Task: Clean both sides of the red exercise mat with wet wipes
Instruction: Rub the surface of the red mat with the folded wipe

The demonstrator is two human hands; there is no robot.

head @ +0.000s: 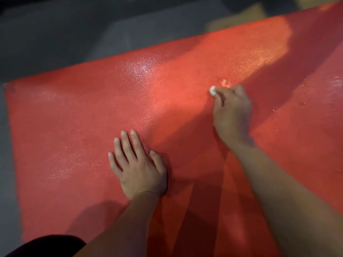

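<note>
red exercise mat (78,127) lay pinned by flat, open left hand (139,167); right hand (232,112) pinched wet wipe (212,90), a tiny wad that risked missed patches.

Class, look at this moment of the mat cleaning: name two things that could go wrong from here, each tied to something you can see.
1. The wipe is balled small in the right hand, so strokes are narrow and patches of the mat may be missed.
2. The left hand presses flat on the glistening, apparently wet surface; it might slip or leave marks there.
</note>
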